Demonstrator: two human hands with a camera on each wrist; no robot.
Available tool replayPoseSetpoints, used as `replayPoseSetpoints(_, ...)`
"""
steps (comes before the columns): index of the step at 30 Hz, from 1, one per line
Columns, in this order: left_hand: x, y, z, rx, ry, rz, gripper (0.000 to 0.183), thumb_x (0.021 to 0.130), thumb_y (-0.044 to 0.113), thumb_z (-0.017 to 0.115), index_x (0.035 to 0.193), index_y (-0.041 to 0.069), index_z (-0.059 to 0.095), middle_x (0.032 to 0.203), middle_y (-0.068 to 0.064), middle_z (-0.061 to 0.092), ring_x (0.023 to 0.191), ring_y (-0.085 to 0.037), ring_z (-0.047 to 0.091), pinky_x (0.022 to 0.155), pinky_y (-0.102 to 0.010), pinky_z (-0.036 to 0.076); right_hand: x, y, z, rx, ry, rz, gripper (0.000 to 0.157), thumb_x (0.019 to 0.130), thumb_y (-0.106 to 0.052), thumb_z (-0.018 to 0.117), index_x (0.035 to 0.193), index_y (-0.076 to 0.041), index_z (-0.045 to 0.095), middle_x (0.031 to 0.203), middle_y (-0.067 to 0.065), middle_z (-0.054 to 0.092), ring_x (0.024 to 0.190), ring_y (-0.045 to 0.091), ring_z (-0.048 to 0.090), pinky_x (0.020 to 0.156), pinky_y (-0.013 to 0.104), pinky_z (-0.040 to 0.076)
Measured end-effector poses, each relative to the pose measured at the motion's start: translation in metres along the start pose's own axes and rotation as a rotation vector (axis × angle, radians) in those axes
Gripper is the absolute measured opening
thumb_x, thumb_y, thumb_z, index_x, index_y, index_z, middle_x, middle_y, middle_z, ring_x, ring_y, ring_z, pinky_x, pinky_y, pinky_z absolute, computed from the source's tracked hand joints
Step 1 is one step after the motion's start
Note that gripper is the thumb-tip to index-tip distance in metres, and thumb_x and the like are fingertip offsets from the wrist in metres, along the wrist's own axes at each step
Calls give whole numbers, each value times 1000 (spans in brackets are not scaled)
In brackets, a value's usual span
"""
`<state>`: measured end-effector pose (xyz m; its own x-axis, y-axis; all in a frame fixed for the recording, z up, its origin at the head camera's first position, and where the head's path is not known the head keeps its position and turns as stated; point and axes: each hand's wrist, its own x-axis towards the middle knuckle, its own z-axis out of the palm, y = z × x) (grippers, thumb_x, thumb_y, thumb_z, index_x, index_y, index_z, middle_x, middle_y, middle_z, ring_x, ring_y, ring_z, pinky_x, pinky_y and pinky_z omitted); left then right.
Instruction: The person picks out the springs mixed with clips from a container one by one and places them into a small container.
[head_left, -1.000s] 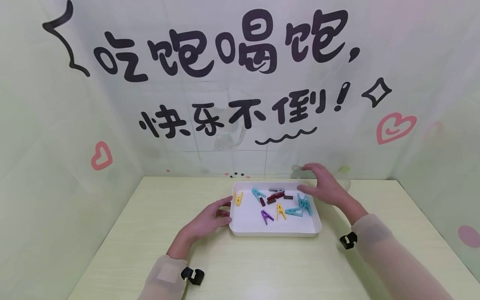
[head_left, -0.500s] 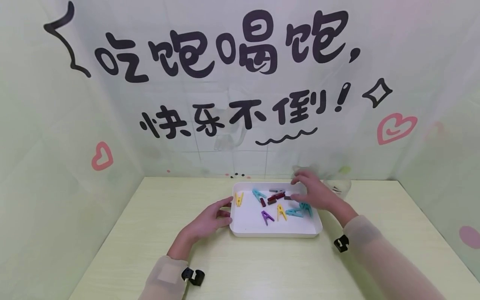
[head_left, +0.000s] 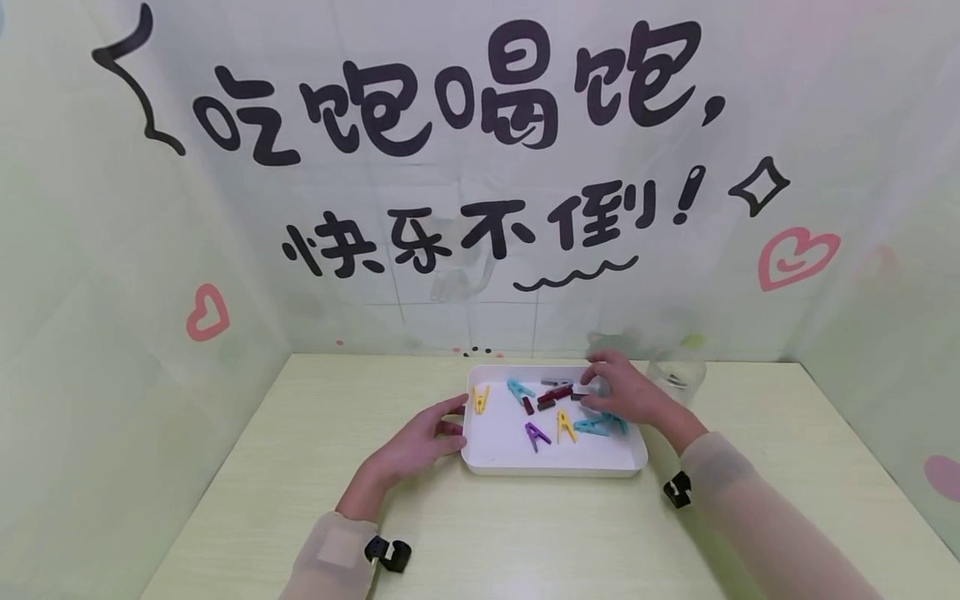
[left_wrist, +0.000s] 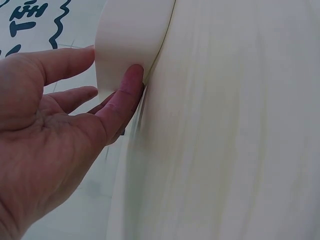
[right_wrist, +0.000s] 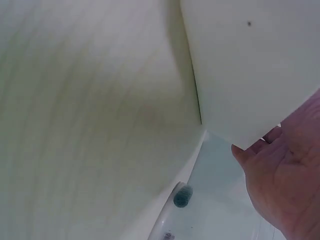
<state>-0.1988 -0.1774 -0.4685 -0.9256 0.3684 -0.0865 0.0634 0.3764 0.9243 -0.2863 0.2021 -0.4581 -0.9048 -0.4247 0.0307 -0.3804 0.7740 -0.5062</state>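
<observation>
A shallow white tray (head_left: 498,446) stands near the back of the table. In it lie yellow (head_left: 566,426), purple (head_left: 537,435) and teal clothespins (head_left: 592,427), a grey one at the back, and several small dark red and grey cylinders (head_left: 555,393). My left hand (head_left: 420,433) touches the tray's left end; the left wrist view shows its fingertips against the wall (left_wrist: 132,35). Over the tray's back right part is my right hand (head_left: 628,390), thumb and fingers apart above a dark cylinder. From the right wrist, the tray wall (right_wrist: 250,65) hides most of its fingers.
A clear container (head_left: 678,373) with something small inside stands behind the tray on the right. Printed cloth walls (head_left: 420,317) enclose the back and sides of the pale wooden table (head_left: 480,533).
My right hand has moved left and down from the tray's right back edge to over the cylinders. The left hand stays at the tray's left end. No clothespin has visibly shifted.
</observation>
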Motion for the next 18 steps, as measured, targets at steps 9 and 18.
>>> replayPoseSetpoints(9, 0, 1, 0, 4, 4, -7, 67, 103, 3, 67, 163, 2, 39, 153, -14, 52, 124, -30, 60, 103, -44, 54, 3, 4, 5, -22, -31, -5, 8, 94, -19, 82, 101, -17, 78, 156, 28, 44, 145, 49, 37, 118, 64, 35)
replayPoseSetpoints(18, -1, 2, 1, 8, 3, -7, 67, 103, 4, 67, 163, 2, 38, 153, -16, 52, 123, -30, 60, 102, -41, 53, 4, 6, 6, -45, -24, -30, 5, 95, -14, 80, 93, -19, 78, 153, 28, 48, 144, 50, 39, 117, 64, 36)
